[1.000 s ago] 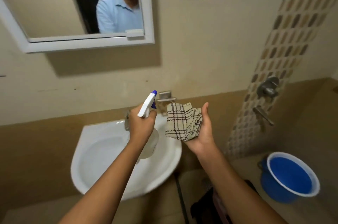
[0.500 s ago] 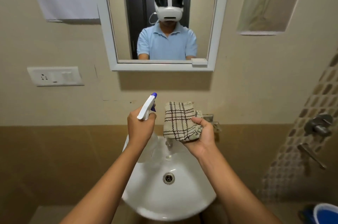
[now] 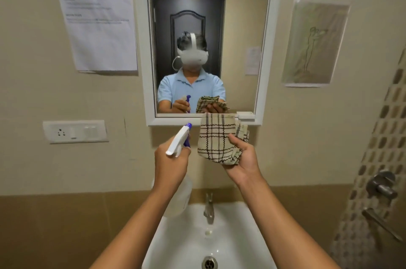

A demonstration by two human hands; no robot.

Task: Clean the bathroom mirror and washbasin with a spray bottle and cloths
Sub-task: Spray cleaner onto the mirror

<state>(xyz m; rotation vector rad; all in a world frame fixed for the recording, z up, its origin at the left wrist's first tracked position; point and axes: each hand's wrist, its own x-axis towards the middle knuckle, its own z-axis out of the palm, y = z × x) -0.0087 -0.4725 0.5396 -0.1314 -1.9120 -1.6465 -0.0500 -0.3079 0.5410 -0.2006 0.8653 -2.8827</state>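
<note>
The white-framed mirror hangs straight ahead above the white washbasin. My left hand grips a clear spray bottle with a white head and blue nozzle aimed up at the mirror. A hazy patch of mist shows on the glass near the reflected head. My right hand holds a crumpled beige cloth with dark checks, just right of the bottle and below the mirror's lower edge. A metal tap stands at the basin's back.
A printed paper sheet is stuck on the wall left of the mirror, with a switch socket plate below it. A picture hangs to the right. Shower valve fittings protrude from the tiled strip at far right.
My view has swung left and tilted up, so the mirror now fills the top centre. Both hands rose toward the mirror with bottle and cloth. Mist has appeared on the glass.
</note>
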